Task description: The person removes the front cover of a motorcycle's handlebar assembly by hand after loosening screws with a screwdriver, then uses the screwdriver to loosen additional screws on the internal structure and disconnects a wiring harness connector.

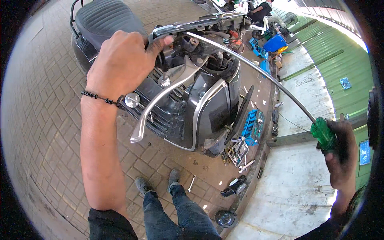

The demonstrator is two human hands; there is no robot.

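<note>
My left hand (124, 60), with a black bead bracelet at the wrist, is closed round the end of a scooter's handlebar. The grip beneath my fingers is mostly hidden, and my thumb lies against the long dark handlebar cover (200, 23). A silver brake lever (154, 104) juts out below that hand. Off to the right, my right hand (340, 148) grips the green handle of a long screwdriver (325, 134). Its shaft crosses to the opened handlebar, and the tip end lies just under the cover's edge. Bare metal parts and wiring (236, 38) show there.
The black scooter (212, 112) has a ribbed seat (108, 20) at the far left. A blue toolbox (252, 128), loose tools (239, 154) and a wrench (192, 183) lie on the brick floor. A white and green metal wall (296, 176) runs along the right. Another person (262, 12) is at the back.
</note>
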